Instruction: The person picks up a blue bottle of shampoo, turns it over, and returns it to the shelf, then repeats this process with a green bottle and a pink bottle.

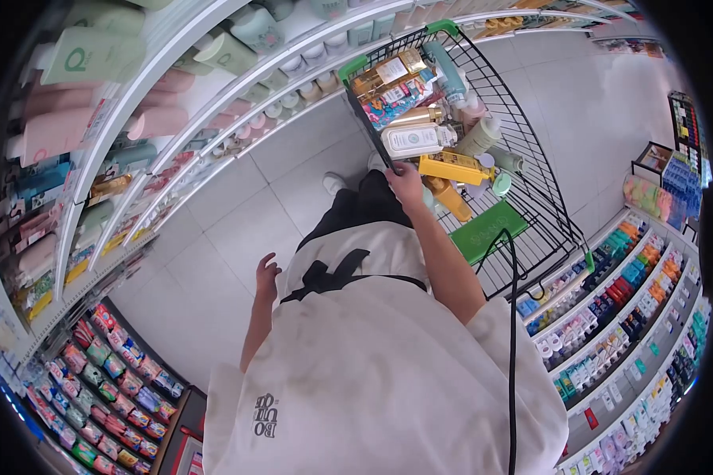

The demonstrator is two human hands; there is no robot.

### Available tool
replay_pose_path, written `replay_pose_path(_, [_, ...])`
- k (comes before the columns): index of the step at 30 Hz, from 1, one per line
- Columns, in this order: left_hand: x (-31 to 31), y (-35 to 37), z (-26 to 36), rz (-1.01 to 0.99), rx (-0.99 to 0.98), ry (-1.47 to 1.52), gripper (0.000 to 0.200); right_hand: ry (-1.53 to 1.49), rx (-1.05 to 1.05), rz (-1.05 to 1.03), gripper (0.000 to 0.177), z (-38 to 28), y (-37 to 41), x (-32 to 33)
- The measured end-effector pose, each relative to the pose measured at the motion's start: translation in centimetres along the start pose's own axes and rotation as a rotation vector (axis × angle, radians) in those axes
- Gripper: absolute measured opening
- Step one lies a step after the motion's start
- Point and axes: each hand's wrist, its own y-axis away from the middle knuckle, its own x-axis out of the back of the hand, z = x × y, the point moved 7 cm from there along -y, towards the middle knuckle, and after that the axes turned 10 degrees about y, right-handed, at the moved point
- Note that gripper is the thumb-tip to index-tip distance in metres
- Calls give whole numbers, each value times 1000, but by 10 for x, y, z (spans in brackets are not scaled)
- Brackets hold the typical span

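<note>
My right hand (pixel 406 187) is closed on the near rim of a black wire shopping cart (pixel 531 134) with green corners. Inside the cart, close to that hand, lie a white bottle (pixel 410 141) with a pale label, a yellow box (pixel 455 168) and an amber bottle (pixel 449 198). Farther up are a gold-toned package (pixel 390 73), a colourful patterned pack (pixel 400 103) and a teal bottle (pixel 445 75). A green panel (pixel 489 232) sits at the cart's lower end. My left hand (pixel 268 275) hangs beside my body, fingers apart, holding nothing.
Shelves (pixel 190 119) of bottles and tubes run along the left. Packets (pixel 111 372) fill a lower-left rack. More stocked shelves (pixel 618 309) curve along the right. Grey floor tiles (pixel 238 206) lie between the left shelves and the cart. A black cable (pixel 513 356) hangs over my right side.
</note>
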Motion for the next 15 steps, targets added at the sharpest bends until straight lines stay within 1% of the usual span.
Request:
replay_pose_path(1, [-3, 0, 1, -12, -4, 29, 42, -2, -3, -6, 42, 5, 4, 7])
replay_pose_path(2, [-2, -4, 2, -8, 2, 29, 42, -143, 64, -23, 42, 9, 9, 16])
replay_pose_path(3, [-7, -2, 2, -57, 5, 35, 39, -286, 132, -43, 42, 15, 15, 29])
replay_pose_path(4, [-11, 0, 3, -106, 8, 43, 36, -358, 45, -50, 39, 36, 17, 45])
replay_pose_path(5, [-11, -2, 2, -99, 15, 43, 36, -428, -45, -56, 37, 59, 17, 63])
replay_pose_path(7, [-13, -6, -4, -156, 54, 10, 30, -417, -173, 154, 36, 130, 5, 94])
replay_pose_path(8, [-16, -4, -5, -151, 62, 10, 30, -164, -202, 217, 35, 157, -1, 110])
replay_pose_path(9, [-15, -1, -5, -126, 60, -21, 29, 91, -229, 272, 34, 161, 3, 121])
replay_pose_path(10, [-16, 1, -4, -101, 54, -51, 29, 95, -230, 266, 34, 164, 2, 120])
replay_pose_path(12, [-18, 3, -3, -103, 42, -46, 28, 497, -23, 230, 30, 146, 0, 111])
replay_pose_path(13, [-16, 5, -3, -110, 26, -42, 27, 553, 34, 120, 34, 138, -7, 95])
replay_pose_path(14, [-14, 6, -4, -99, 25, -40, 27, 552, 40, 110, 34, 131, -10, 83])
replay_pose_path(15, [-13, 12, 1, -46, -13, -21, 26, 645, 166, 77, 39, 113, -11, 66])
